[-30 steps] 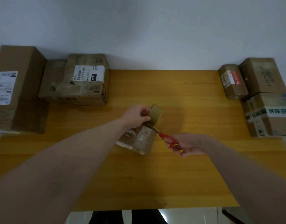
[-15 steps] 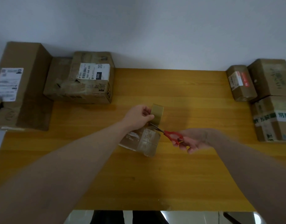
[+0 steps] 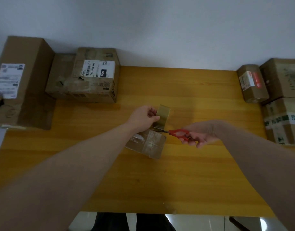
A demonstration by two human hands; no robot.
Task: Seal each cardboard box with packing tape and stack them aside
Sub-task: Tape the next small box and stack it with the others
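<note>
A small cardboard box (image 3: 149,145) with shiny tape across its top lies in the middle of the wooden table (image 3: 201,177). My left hand (image 3: 143,118) grips a brown tape roll (image 3: 163,115) just above the box's far edge. My right hand (image 3: 196,136) holds red-handled scissors (image 3: 176,132), their blades pointing left at the strip of tape between the roll and the box. Whether the strip is cut through cannot be made out.
A tall box (image 3: 18,84) and two lower boxes (image 3: 93,75) stand at the table's back left. Three boxes (image 3: 280,90) sit stacked at the right edge. The table's front edge (image 3: 160,213) is near my body.
The scissors' blades have moved in under the tape roll at the box's far edge. My left hand keeps the roll in the same spot. The view has shifted slightly.
</note>
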